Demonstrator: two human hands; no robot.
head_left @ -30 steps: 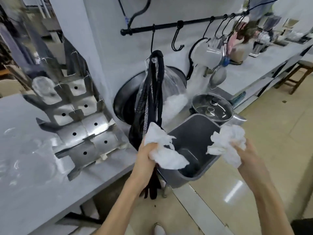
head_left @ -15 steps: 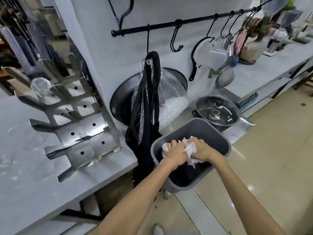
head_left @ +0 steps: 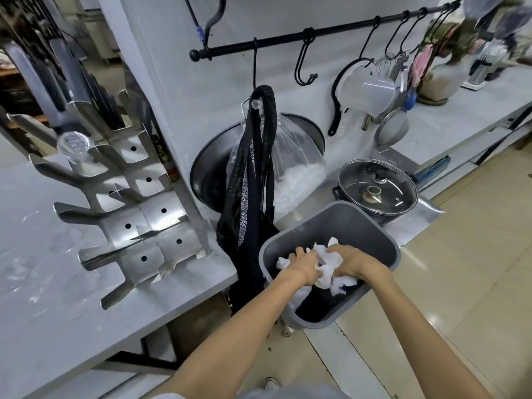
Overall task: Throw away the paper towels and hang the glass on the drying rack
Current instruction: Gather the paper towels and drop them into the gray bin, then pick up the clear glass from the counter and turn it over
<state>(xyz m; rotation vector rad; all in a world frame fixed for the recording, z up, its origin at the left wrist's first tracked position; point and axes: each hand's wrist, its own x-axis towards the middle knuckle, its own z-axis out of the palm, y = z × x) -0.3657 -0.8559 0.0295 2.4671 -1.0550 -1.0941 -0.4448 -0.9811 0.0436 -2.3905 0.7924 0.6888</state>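
Grey counter (head_left: 72,298) along a pale wall; tiled floor (head_left: 475,283) to the right of the fingers. A grey bin (head_left: 383,240) stands at the counter's end. Both hands are inside its mouth — left hand (head_left: 302,264) and right hand (head_left: 355,262) with fingers curled tight on the white paper towels (head_left: 326,267) bunched between them. The glass (head_left: 74,145) hangs on the steel drying rack (head_left: 138,220), well left of the fingers. Beyond them — a lidded pot (head_left: 377,191).

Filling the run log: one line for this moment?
step: bin towels | left hand, right hand: grip on paper towels inside grey bin | glass: on drying rack
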